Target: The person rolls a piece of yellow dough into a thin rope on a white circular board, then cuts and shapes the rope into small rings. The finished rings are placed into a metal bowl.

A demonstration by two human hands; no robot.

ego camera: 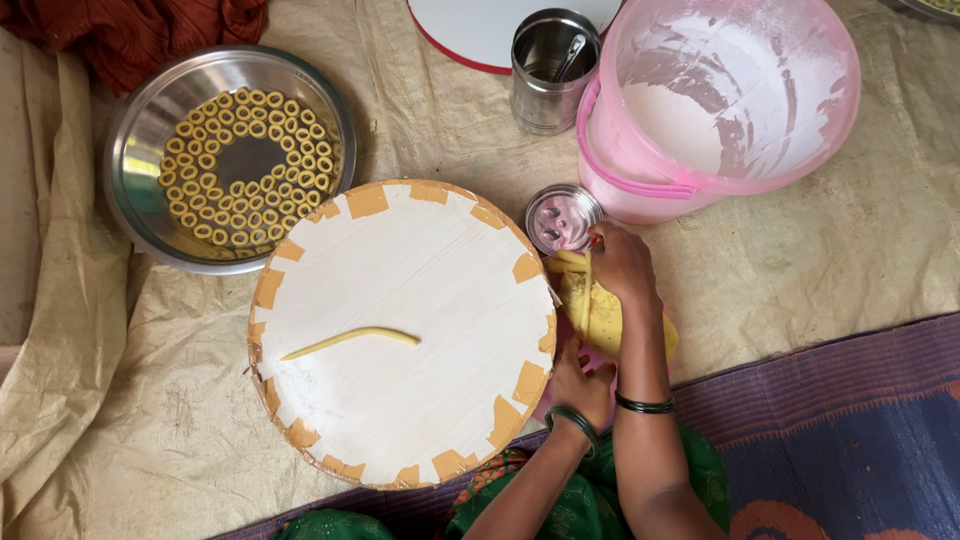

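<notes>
A thin strip of soft yellow dough (586,300) is pinched by the right hand (622,262) while the yellow dough lump (603,318) is gripped by the left hand (580,385) beside the round white board (400,330)

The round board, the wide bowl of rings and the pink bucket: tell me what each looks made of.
Round board: probably cardboard under white paper, with tan tape around the rim. Wide bowl: polished metal, likely steel, mirror-like. Pink bucket: translucent plastic, dusted inside with white powder.

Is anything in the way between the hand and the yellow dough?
No. The right hand is already on the yellow dough, pinching a strip of it. The left hand rests just below, beside the round board.
</notes>
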